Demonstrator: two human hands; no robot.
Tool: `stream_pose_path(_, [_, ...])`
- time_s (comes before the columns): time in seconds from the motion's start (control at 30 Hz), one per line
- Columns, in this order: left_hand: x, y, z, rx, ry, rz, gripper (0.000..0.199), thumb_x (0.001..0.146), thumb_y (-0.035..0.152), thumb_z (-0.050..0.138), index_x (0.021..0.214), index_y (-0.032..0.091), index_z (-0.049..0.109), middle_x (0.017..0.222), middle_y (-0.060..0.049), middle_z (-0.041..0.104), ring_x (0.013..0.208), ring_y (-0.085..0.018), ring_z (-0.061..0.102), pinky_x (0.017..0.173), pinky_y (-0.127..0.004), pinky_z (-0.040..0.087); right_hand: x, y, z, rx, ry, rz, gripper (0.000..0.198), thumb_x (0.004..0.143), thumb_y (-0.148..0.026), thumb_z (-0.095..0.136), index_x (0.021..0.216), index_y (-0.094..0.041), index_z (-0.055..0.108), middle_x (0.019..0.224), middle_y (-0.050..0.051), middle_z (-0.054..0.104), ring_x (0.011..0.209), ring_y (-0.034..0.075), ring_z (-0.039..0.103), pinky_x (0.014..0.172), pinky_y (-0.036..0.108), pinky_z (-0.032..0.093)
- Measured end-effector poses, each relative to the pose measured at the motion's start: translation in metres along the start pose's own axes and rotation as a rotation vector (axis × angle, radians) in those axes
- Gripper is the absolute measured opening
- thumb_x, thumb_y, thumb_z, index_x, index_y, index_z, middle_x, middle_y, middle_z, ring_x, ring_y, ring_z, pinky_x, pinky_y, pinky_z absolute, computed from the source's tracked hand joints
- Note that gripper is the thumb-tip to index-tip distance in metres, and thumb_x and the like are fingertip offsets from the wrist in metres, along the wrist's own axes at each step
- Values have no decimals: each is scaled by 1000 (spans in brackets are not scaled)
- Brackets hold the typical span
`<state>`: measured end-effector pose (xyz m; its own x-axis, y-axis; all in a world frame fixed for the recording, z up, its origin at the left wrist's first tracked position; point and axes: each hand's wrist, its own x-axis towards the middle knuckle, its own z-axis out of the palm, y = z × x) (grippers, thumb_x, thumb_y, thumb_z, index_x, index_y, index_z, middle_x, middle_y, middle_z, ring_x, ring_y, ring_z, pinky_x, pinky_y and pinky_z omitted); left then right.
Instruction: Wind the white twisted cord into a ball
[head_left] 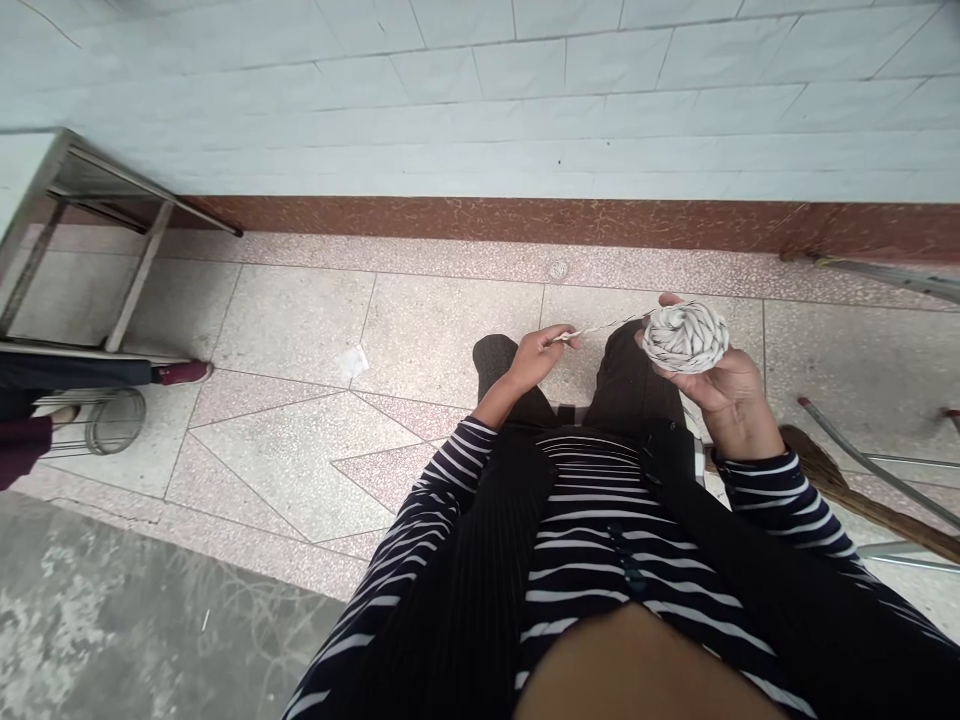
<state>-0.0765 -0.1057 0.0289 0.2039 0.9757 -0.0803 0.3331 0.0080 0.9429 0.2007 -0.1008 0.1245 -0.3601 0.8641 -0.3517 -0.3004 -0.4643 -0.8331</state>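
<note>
A round ball of white yarn with dark flecks [685, 337] rests in my right hand [724, 388], whose fingers wrap around its underside and far edge. From the ball a thin yarn strand [611, 323] stretches left to my left hand [541, 355]. The fingers of my left hand are closed on that strand, in front of my left knee. My right hand is beyond my right thigh, higher than my lap. Part of my right fingers is hidden behind the ball.
A small round whitish piece [558, 269] lies on the floor near the wall. White paper [352, 364] is on the tiles at left. A metal-legged table [142, 270] and a person's maroon shoe [182, 373] are far left. Metal legs [870, 450] and a wooden piece [862, 495] stand right.
</note>
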Motion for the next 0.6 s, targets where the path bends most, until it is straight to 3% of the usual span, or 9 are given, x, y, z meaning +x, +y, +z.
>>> stream_pose_path(0.13, [1, -9, -10, 23, -12, 1, 36, 97, 14, 42, 96, 15, 78, 100, -8, 84, 109, -20, 79, 114, -38, 57, -5, -9, -9, 84, 64, -110, 63, 59, -42, 97, 119, -38, 80, 140, 5, 73, 132, 32, 69, 64, 26, 63])
stream_pose_path(0.23, [1, -13, -18, 198, -93, -17, 38, 97, 12, 43, 101, 17, 80, 111, -7, 85, 114, -21, 78, 122, -42, 53, -11, -16, -16, 92, 49, -134, 56, 68, -44, 93, 122, -41, 79, 138, 4, 75, 134, 30, 69, 71, 28, 67])
stream_pose_path(0.37, [8, -5, -12, 335, -58, -11, 43, 98, 12, 55, 133, 20, 77, 146, -9, 77, 140, -26, 70, 141, -54, 31, -12, -14, -5, 126, -54, -85, 57, 68, -37, 93, 123, -36, 79, 134, 5, 78, 131, 31, 73, 67, 26, 68])
stream_pose_path(0.47, [16, 11, 7, 159, -111, 93, 53, 99, 21, 67, 152, 23, 67, 156, -11, 71, 145, -27, 67, 136, -53, 39, -4, 0, 14, 125, -115, -45, 56, 63, -27, 94, 117, -31, 80, 136, 5, 78, 127, 32, 76, 59, 25, 66])
stream_pose_path(0.53, [20, 23, 20, 50, -138, 158, 46, 102, 29, 71, 148, 25, 71, 152, -10, 74, 144, -28, 67, 133, -52, 43, 3, 11, 23, 115, -140, -14, 53, 62, -24, 94, 113, -28, 81, 134, 6, 80, 124, 33, 77, 60, 27, 68])
stream_pose_path(0.6, [22, 33, 28, 12, -116, 185, 27, 105, 34, 69, 126, 24, 81, 140, -8, 80, 141, -28, 69, 134, -51, 41, 9, 16, 23, 116, -145, -2, 54, 62, -26, 95, 113, -28, 81, 131, 6, 81, 122, 33, 78, 65, 30, 70])
